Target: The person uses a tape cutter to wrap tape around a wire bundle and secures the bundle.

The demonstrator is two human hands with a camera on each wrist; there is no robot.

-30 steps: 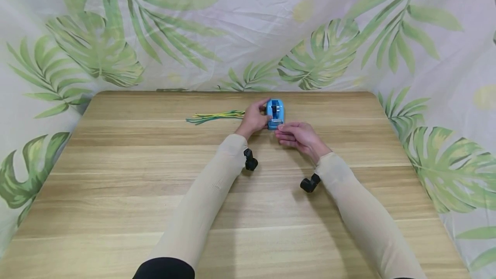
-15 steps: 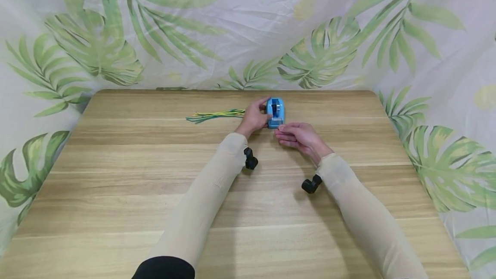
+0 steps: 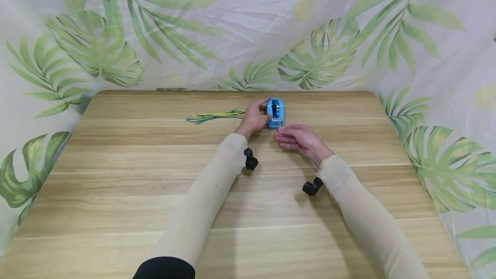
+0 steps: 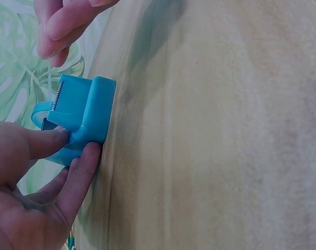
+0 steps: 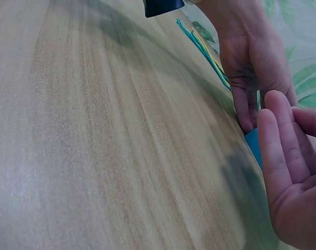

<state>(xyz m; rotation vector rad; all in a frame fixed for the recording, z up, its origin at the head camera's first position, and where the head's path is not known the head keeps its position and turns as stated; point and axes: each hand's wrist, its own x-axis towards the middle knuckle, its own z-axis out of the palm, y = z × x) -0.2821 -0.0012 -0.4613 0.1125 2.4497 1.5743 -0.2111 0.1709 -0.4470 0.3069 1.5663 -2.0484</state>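
Note:
A blue tape dispenser [image 3: 276,125] stands near the far edge of the table. My left hand [image 3: 254,118] holds it from its left side; in the left wrist view the thumb and fingers grip the body of the dispenser [image 4: 98,112], below its toothed cutter. Just in front and to the right, my right hand [image 3: 301,137] has thumb and index fingertip together, with the other fingers fairly straight. A faint clear strip of tape [image 4: 50,77] seems to run from these fingertips to the dispenser. In the right wrist view, the dispenser [image 5: 254,146] is mostly hidden behind the hands.
A bundle of thin green and yellow strands [image 3: 217,116] lies left of the left hand, its right end hidden behind that hand. The wooden table [image 3: 155,175] ends just behind the dispenser, where a leaf-patterned cloth [image 3: 248,25] hangs.
My right hand and wrist have shifted very slightly toward me and to the right. The left hand stays on the tape dispenser, which has not visibly moved on the table.

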